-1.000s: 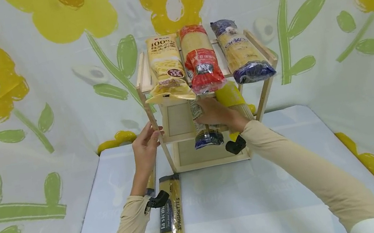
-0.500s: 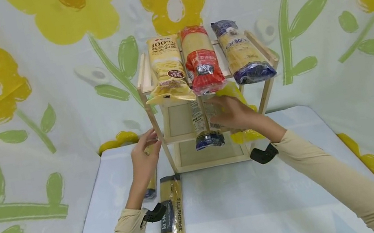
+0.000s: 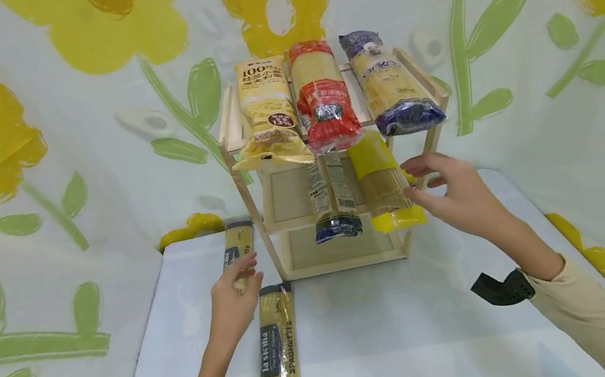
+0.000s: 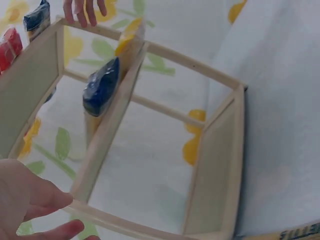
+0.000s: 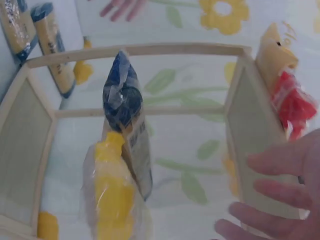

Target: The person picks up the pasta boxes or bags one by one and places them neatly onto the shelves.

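My left hand [image 3: 234, 310], loosely bent and holding nothing, hovers over the table left of the wooden rack [image 3: 245, 191]. It overlaps a far spaghetti packet [image 3: 238, 236] in the head view, close to the nearer spaghetti packet [image 3: 277, 353]. My right hand [image 3: 457, 196] is at the rack's right side with fingers spread, fingertips near a yellow-ended noodle packet [image 3: 383, 188] on the middle shelf. Beside that packet lies a blue-ended noodle packet [image 3: 333, 200]. In the right wrist view, the fingers [image 5: 270, 190] hold nothing.
On the rack's top shelf rest a cream pasta packet [image 3: 267, 104], a red pasta packet [image 3: 325, 98] and a blue-ended pasta packet [image 3: 393, 83]. A flower-patterned cloth [image 3: 115, 180] hangs behind the white table [image 3: 399, 332].
My right hand has let go of the blue-ended noodle packet on the middle shelf and moved right, out of the rack. My left hand has left the rack's post and come down toward me.
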`<act>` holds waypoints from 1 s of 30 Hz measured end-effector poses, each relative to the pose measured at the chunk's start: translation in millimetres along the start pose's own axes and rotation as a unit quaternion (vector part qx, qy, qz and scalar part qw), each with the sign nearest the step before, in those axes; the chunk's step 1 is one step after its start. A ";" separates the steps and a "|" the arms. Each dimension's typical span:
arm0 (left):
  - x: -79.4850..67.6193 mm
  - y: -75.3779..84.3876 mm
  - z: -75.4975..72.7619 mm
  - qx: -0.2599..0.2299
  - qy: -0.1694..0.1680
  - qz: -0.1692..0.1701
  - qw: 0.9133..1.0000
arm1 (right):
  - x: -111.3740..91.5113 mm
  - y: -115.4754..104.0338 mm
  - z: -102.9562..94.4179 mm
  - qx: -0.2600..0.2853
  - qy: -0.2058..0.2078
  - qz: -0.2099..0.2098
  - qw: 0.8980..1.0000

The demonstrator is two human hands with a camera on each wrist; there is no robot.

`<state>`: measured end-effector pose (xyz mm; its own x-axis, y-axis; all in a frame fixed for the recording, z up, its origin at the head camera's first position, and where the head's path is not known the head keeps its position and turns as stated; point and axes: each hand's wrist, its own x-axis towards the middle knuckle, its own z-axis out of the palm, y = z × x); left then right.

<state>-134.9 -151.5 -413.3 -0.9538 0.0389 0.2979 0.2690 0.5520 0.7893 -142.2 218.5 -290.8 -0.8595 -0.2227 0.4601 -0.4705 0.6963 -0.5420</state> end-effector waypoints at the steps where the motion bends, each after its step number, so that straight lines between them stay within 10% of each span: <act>1: -2.9 -0.2 2.8 0.002 -0.005 -0.005 1.000 | -3.6 2.9 -2.6 0.005 0.024 0.002 1.000; 9: -31.0 -22.1 25.5 0.012 -0.027 -0.054 0.998 | -11.3 25.5 -4.9 0.058 0.116 0.072 0.989; 15: -57.0 -42.6 41.7 0.064 -0.056 -0.102 0.991 | -4.9 44.6 -2.8 0.116 0.111 0.093 0.983; 22: -87.4 -58.6 52.9 0.184 -0.116 -0.196 0.956 | 10.4 64.3 4.0 0.188 0.076 0.037 0.978; 30: -113.9 -68.2 72.5 0.262 -0.146 -0.229 0.926 | 19.4 85.8 10.3 0.244 0.066 0.002 0.967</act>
<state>-54.3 -133.2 -539.9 -0.9680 -0.1183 -0.2215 -0.2019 0.8912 0.4063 -201.2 266.9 -335.6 -0.8441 -0.1094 0.5249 -0.5326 0.2841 -0.7972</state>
